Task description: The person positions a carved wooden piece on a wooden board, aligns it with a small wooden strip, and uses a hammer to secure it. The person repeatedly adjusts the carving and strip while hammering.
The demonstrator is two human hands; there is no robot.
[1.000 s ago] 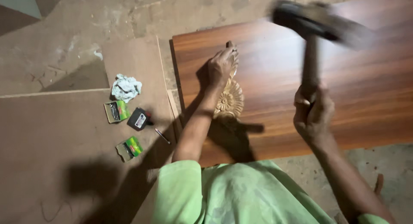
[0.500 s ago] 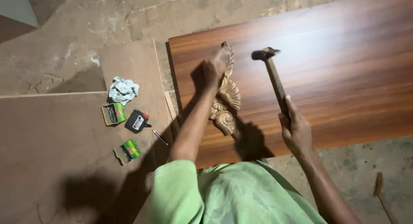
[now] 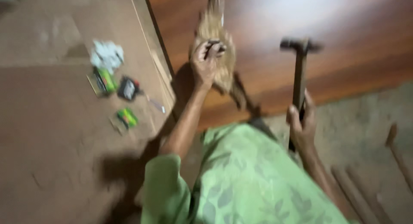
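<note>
The head view is blurred by motion. My left hand [image 3: 205,60] rests with pinched fingers on a carved wooden ornament [image 3: 215,26] that lies on a reddish-brown wood panel [image 3: 335,47]. What the fingertips pinch is too small to tell. My right hand [image 3: 301,125] grips the handle of a hammer [image 3: 300,69], held upright with its dark head above the panel, to the right of the ornament and clear of it. A green patterned garment [image 3: 245,181] fills the bottom of the view.
On the brown board [image 3: 51,142] at left lie a crumpled white cloth [image 3: 106,55], two small green packets [image 3: 105,80] [image 3: 127,117] and a small black box [image 3: 127,88]. Wooden sticks [image 3: 352,194] lie on the floor at bottom right.
The camera has swung and come closer. The hammer, swung high a second ago and near the ornament half a second ago, now stands upright to the right. My left hand stays on the ornament.
</note>
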